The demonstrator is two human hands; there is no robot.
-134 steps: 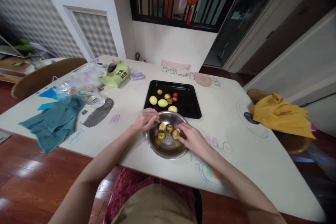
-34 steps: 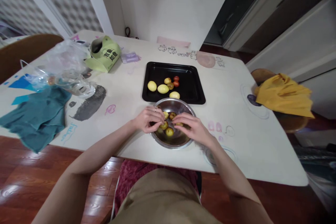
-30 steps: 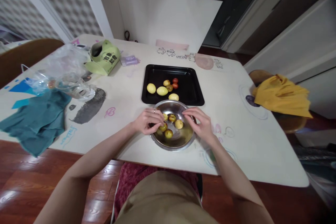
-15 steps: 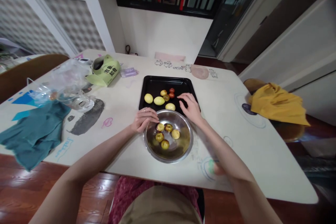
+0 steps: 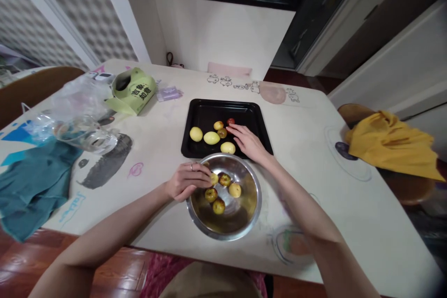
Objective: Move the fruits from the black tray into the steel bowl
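Observation:
My left hand (image 5: 193,180) lies over the left rim of a steel bowl (image 5: 256,205), fingers stretched out, with the fingertips at a pale yellow fruit (image 5: 214,179) inside. Several round yellow-green fruits with brown patches, such as this one (image 5: 219,206), are in the bowl. Beyond it, my right hand (image 5: 248,143) reaches over a black baking tray (image 5: 206,108), its fingers extended beside a small dark red fruit (image 5: 231,121). Left of those fingers are two small yellowish fruits (image 5: 218,125). Larger smooth yellow fruits (image 5: 211,138) lie in the tray's near half.
A teal cloth (image 5: 38,181) hangs over the table's left edge. Near it are a clear glass jug (image 5: 91,137), a plastic bag (image 5: 77,98), a green paper box (image 5: 134,91) and a purple packet (image 5: 169,93). A yellow cloth (image 5: 391,144) covers a chair at right.
My right hand has moved left over the tray, now hiding some of the small red fruits. My left hand has come further over the bowl onto a fruit. The view has shifted slightly.

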